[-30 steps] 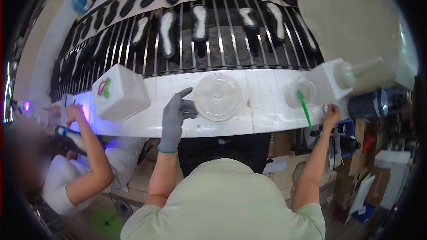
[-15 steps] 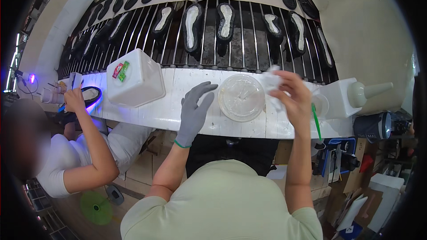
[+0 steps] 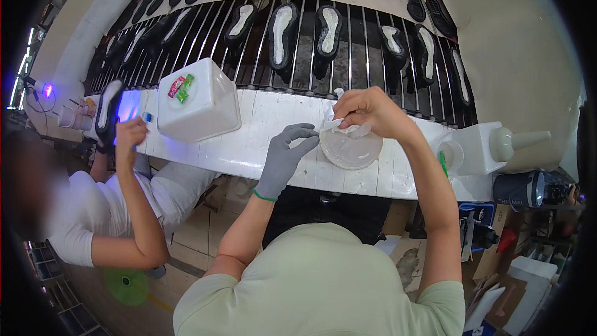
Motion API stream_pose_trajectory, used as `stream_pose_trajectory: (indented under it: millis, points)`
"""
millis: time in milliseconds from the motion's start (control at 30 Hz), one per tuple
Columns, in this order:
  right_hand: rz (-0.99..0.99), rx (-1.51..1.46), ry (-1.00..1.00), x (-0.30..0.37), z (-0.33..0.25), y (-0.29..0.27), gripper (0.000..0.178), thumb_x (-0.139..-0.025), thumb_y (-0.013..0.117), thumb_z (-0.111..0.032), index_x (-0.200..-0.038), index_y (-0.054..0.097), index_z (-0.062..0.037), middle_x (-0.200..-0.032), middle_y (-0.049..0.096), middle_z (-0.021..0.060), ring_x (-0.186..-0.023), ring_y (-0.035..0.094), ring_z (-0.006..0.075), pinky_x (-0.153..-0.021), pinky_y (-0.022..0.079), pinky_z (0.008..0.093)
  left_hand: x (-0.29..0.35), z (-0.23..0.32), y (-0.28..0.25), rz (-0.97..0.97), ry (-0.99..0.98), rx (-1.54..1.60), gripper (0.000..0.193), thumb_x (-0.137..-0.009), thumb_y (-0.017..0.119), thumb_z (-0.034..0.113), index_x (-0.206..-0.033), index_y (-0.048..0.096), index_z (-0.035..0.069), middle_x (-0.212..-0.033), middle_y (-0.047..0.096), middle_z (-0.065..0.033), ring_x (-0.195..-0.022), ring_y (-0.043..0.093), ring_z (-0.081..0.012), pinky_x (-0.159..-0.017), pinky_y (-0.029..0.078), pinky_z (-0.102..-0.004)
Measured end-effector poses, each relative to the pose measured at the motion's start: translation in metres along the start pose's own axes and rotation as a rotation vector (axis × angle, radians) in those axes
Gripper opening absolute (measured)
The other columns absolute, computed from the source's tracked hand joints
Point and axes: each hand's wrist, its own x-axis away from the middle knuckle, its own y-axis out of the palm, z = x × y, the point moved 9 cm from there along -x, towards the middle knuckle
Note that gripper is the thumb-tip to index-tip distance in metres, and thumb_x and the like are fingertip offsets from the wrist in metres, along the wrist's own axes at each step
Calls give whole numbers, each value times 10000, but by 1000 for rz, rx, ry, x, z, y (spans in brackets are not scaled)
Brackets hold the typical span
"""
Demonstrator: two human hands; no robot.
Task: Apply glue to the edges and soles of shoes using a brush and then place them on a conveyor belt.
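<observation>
A round, see-through plastic lid lies on the white worktable in front of me. My left hand, in a grey glove with a green cuff edge, has its thumb and fingertips closed at the lid's left rim. A crumpled white tissue is pinched in my bare right hand, which reaches across the lid's far part. The tissue and hand cover that part of the lid.
An upturned white tub with wrapped sweets stands left. To the right are a white bottle, a clear cup and a green-handled tool. Shoes with white-coated soles lie on the rollers beyond. A co-worker handles another shoe at left.
My right hand has brought the tissue leftward over the lid's far part. My left hand has come to the lid's rim. The co-worker's shoe is now tipped upright.
</observation>
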Motion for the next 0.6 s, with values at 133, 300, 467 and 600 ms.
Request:
stream_pose_trajectory:
  millis: [133,300,467,600]
  points:
    - [-209,28,16,-11,-4,4,170,-679,691,79,-845,693,44,-835,667,98,-789,640,183,-732,509,283,-2,-6,11,-89,-125,140,269,-879,641,185,-1048,666,-22,-970,662,-35,-928,564,-98,-883,415,-258]
    - [98,81,-40,15,-9,-48,125,-703,698,37,-827,677,33,-815,662,87,-734,623,169,-670,493,269,-4,-2,9,-64,-90,163,252,-888,631,184,-1034,671,-17,-968,659,-37,-921,561,-97,-867,418,-247]
    - [402,107,62,94,9,-31,220,-739,710,21,-930,731,-86,-943,675,67,-893,594,175,-709,499,286,-5,1,10,-74,-61,82,245,-892,629,188,-1020,671,-17,-950,655,-33,-915,559,-98,-864,421,-253]
    - [653,312,77,119,-18,-5,237,-743,687,54,-947,716,-62,-949,676,69,-870,603,213,-727,488,302,-5,-3,13,-81,-104,112,287,-873,651,212,-1016,677,-35,-955,671,-79,-930,588,-137,-875,437,-286]
